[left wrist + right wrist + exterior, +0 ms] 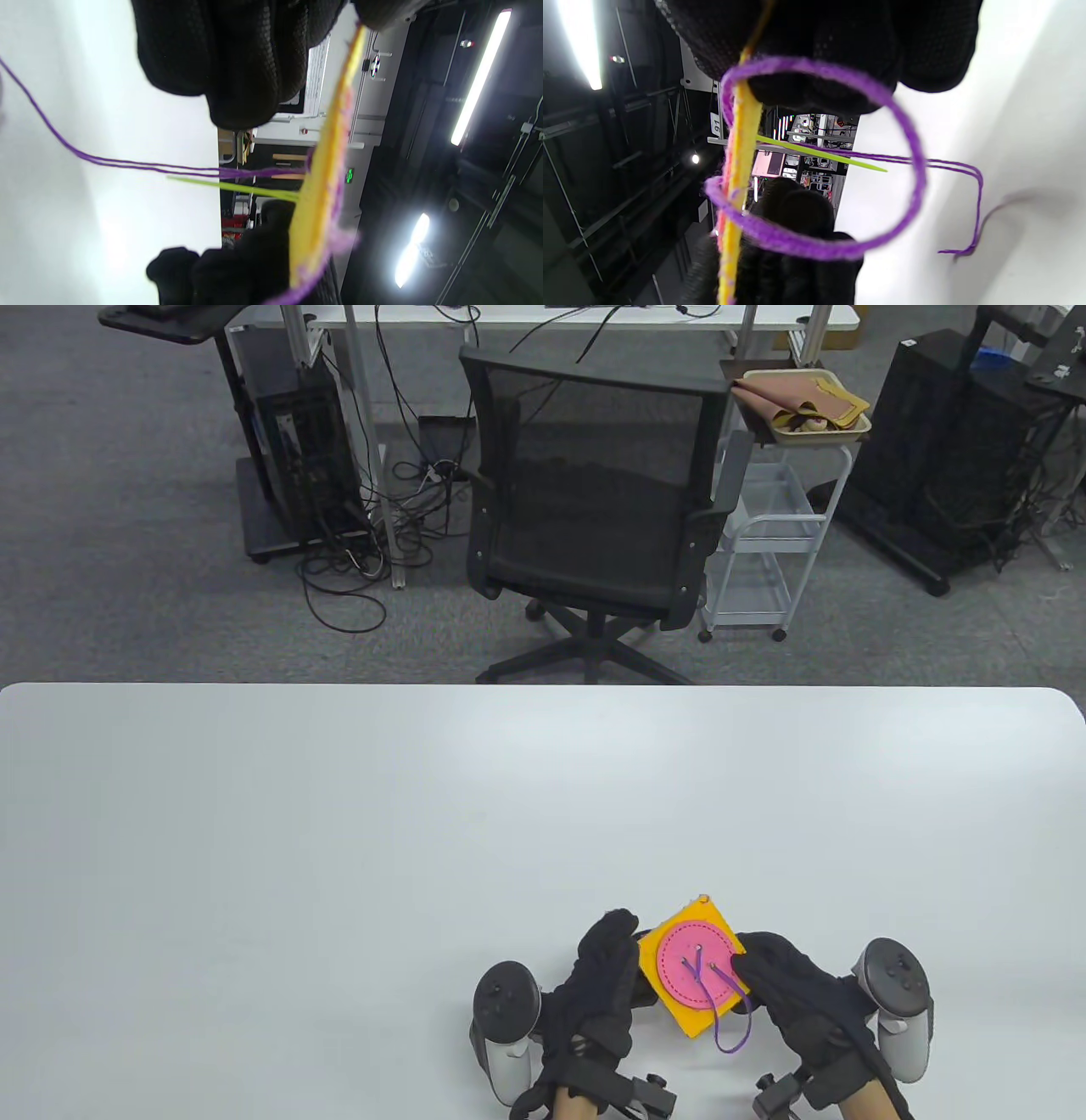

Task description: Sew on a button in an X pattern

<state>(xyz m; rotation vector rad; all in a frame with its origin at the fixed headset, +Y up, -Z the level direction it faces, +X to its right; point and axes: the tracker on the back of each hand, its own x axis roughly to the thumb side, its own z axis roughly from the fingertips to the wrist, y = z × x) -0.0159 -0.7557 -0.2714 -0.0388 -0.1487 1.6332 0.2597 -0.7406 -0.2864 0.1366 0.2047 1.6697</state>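
A yellow felt square (pixel 689 1020) carries a round pink button (pixel 679 976) and is held tilted above the white table (pixel 339 831). Purple thread (pixel 733 1042) crosses the button and loops off the square's near edge. My left hand (pixel 628 952) grips the square's left edge, and my right hand (pixel 752 964) grips its right edge. In the left wrist view the square (pixel 326 169) is edge-on, and a green needle (pixel 237 189) and doubled thread (pixel 127 162) stick out of its underside. The right wrist view shows the needle (pixel 823 155) and a thread loop (pixel 908 140).
An office chair (pixel 594 500) stands beyond the table's far edge. A white cart (pixel 776 534) with a tray of cloth is to its right. Both hands work near the table's front edge, right of the middle.
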